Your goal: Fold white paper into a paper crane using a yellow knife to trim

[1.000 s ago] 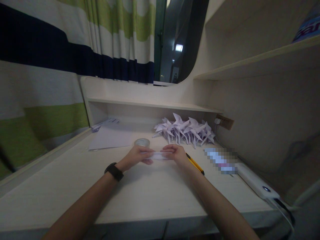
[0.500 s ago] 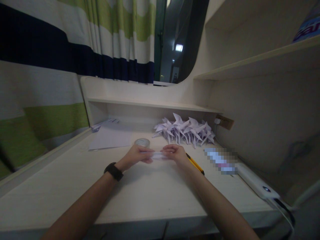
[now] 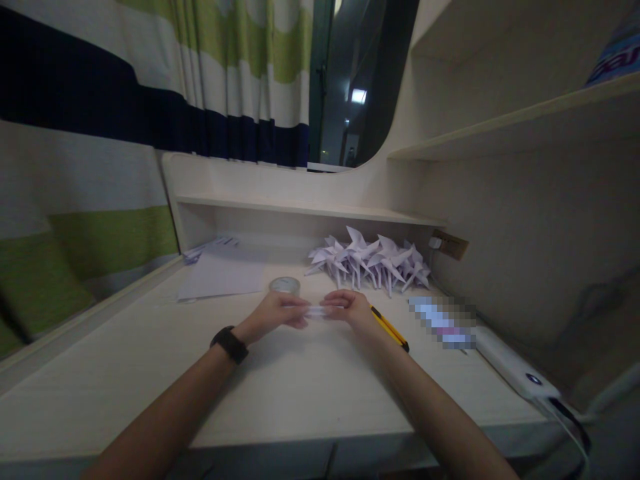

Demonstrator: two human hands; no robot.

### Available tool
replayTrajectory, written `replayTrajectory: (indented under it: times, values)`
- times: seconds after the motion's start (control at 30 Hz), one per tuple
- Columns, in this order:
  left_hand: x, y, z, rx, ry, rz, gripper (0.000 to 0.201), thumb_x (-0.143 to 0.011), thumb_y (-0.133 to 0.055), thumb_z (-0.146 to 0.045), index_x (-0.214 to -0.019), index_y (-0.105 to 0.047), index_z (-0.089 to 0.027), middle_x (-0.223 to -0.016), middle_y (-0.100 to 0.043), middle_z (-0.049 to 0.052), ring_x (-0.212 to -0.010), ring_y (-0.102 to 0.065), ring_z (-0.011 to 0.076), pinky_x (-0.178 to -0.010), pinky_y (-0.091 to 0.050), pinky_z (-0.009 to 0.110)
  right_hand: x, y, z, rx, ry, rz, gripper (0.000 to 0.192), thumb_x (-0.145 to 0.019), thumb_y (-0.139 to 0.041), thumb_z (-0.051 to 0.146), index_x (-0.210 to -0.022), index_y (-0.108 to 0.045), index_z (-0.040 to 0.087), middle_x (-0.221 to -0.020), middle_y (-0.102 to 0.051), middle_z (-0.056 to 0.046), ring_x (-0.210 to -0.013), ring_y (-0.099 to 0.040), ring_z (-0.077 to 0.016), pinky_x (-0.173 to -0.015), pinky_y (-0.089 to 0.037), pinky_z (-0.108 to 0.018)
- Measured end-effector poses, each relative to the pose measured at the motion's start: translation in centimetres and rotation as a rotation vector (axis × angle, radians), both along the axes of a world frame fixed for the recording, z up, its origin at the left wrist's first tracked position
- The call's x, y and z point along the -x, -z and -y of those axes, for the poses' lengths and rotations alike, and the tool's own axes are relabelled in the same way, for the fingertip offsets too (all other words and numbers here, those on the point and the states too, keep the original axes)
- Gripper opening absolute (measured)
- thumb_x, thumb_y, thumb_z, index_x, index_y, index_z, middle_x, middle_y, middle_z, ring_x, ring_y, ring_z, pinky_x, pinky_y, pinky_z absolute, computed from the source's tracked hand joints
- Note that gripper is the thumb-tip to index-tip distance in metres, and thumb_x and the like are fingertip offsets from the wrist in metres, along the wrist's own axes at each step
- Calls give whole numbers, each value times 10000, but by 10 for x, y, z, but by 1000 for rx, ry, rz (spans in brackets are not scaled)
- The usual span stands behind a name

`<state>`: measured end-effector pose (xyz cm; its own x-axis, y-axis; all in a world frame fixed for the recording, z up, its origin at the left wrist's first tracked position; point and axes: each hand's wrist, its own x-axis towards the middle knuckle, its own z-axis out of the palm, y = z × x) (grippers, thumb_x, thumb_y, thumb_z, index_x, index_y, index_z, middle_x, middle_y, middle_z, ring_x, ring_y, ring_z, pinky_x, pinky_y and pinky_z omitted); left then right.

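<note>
Between my two hands is a narrow strip of rolled or folded white paper, slightly blurred, held level above the desk. My left hand, with a black band on the wrist, pinches its left end. At the right end, the thumb and fingers of my right hand close on it. Just behind my left hand lies a roll of clear tape. A yellow and black utility knife rests beside my right wrist, partly covered by it.
Several white paper pinwheels are piled at the back. White paper sheets lie at the back left. On the right are a blurred-out phone-like object and a white power strip with cables. A shelf overhangs the desk's back.
The paper between my hands looks narrower than before, as my fingers roll or fold it. Both hands stay in almost the same place.
</note>
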<state>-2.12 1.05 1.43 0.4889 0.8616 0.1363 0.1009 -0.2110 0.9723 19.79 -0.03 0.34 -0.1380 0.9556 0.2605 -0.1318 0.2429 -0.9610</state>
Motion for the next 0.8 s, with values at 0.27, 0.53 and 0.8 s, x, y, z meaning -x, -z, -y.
replayTrajectory:
  times: [0.27, 0.53, 0.8]
  values:
    - [0, 0, -1, -6, -3, 11, 484, -682, -777, -438, -998, -722, -75, -779, -729, 126, -684, -700, 211, -694, -585, 349, 0, 6, -6, -55, 47, 47, 405, -451, -882, 267, -800, -701, 171, -813, -750, -75, -737, -706, -235, -700, -576, -372]
    - [0, -2, 1, -20, -27, 4, 413, -687, -783, -386, -949, -731, -70, -782, -733, 122, -699, -703, 206, -709, -584, 337, 3, 2, -2, -13, 36, 24, 428, -425, -885, 265, -796, -698, 165, -809, -749, -77, -709, -706, -242, -684, -581, -390]
    - [0, 4, -3, 17, 16, 22, 466, -718, -748, -436, -1018, -710, -82, -860, -732, 136, -685, -697, 197, -696, -589, 362, 2, 2, -1, -33, 41, 19, 395, -448, -885, 278, -776, -698, 161, -771, -745, -69, -666, -703, -223, -657, -581, -357]
